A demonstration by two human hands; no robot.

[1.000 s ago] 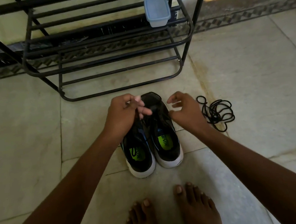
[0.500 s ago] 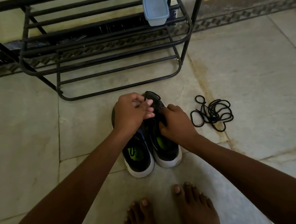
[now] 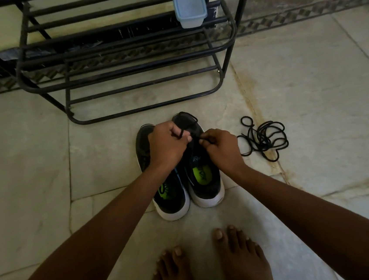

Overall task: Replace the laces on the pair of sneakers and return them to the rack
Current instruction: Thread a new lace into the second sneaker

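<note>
One lidded tub (image 3: 190, 7) on rack (image 3: 125, 64); contents hidden

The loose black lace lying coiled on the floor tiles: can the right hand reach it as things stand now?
Probably yes. The coiled loose black lace lies on bare floor just right of the right hand, nothing between them. But that hand now pinches the black lace on the right sneaker and must release it first.

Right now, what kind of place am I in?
Probably a home entryway: a black metal shoe rack against the wall, sneakers on a tiled floor, and bare feet.
</note>
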